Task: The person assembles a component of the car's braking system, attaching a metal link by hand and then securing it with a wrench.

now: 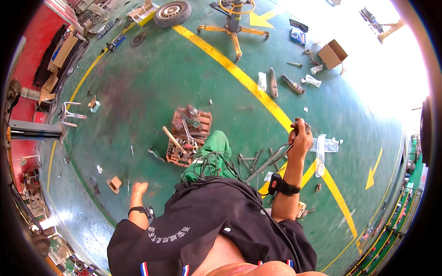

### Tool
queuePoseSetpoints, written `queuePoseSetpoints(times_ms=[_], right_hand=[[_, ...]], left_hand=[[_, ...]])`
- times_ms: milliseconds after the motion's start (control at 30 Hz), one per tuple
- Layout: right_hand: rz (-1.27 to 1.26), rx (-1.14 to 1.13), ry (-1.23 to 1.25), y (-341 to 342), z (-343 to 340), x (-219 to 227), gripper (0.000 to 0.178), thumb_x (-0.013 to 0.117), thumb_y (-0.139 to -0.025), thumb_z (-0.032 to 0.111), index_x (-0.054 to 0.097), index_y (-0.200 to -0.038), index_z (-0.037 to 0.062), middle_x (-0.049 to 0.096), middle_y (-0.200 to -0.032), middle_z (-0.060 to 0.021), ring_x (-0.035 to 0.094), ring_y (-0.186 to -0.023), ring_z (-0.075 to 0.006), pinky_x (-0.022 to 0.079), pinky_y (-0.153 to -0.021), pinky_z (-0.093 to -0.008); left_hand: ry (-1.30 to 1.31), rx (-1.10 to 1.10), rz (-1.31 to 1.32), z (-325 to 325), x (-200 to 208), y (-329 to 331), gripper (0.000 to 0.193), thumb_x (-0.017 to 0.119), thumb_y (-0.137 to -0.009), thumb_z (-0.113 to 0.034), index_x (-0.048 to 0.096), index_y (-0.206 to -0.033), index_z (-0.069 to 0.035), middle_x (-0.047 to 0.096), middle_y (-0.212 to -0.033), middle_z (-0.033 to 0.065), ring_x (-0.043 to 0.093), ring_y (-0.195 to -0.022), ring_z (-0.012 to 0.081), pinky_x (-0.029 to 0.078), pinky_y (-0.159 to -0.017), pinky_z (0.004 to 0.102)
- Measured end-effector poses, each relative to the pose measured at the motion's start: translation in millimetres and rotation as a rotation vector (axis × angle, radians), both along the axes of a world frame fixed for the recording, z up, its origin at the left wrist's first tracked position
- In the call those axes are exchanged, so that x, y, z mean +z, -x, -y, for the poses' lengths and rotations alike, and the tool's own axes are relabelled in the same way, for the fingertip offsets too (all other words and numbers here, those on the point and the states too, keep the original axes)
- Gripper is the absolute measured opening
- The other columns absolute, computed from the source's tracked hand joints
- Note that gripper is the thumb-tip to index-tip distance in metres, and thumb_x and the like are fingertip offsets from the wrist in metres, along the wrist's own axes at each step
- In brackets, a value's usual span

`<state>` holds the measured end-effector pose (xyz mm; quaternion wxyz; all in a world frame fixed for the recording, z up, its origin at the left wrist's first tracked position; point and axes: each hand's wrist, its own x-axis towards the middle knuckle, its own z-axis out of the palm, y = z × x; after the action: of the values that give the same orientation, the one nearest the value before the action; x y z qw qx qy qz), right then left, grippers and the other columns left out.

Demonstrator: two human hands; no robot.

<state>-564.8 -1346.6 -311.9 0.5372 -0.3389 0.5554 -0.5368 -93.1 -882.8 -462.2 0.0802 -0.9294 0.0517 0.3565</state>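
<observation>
R hand point(300, 139), arm stretched fwd, has fingers curled round a small dark part point(308, 129), well to the person's right of the orange tool tray point(206, 121); L hand point(139, 188), held low, is left of tray, can't tell if open.

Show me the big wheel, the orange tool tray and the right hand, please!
Wheel point(173, 11), head view: its metal middle.
Orange tool tray point(206, 121), head view: bare upper-right part.
Right hand point(300, 139), head view: middle of the hand.
</observation>
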Motion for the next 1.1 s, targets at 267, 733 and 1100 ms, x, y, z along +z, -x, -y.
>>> queuePoseSetpoints(times_ms=[267,733,1100], right_hand=[[-0.13,0.0,-0.098,-7.6,154.0,-36.0,0.021,0.064,-0.096,0.019,0.061,-0.105,0.0008,0.065,-0.083,-0.0077,0.042,-0.045,-0.0035,0.031,-0.038,-0.0192],[-0.591,0.215,0.09,-133.3,509.7,-55.9,0.022,0.066,-0.092,0.024,0.07,-0.096,0.0033,0.064,-0.074,-0.0013,0.048,-0.054,-0.006,0.036,-0.047,-0.0229],[-0.462,0.362,-0.02,-283.6,841.9,-62.5,0.029,0.065,-0.091,0.03,0.064,-0.084,0.0018,0.054,-0.065,-0.0008,0.046,-0.049,-0.0082,0.035,-0.042,-0.0261]], left_hand=[[-0.444,0.125,-0.446,120.5,-128.4,-54.0,0.061,0.066,-0.082,-0.04,0.062,-0.128,0.0,0.062,-0.132,0.0171,0.058,-0.121,0.0301,0.046,-0.099,0.0441],[0.795,-0.389,0.146,644.2,9.1,-130.1,0.035,0.066,-0.089,-0.026,0.064,-0.115,-0.002,0.064,-0.12,0.0205,0.061,-0.113,0.0358,0.048,-0.098,0.0426],[0.402,0.508,-0.096,478.6,-127.7,-21.0,0.043,0.068,-0.08,-0.027,0.068,-0.113,0.0,0.068,-0.108,0.0227,0.065,-0.102,0.0342,0.051,-0.09,0.0444]])
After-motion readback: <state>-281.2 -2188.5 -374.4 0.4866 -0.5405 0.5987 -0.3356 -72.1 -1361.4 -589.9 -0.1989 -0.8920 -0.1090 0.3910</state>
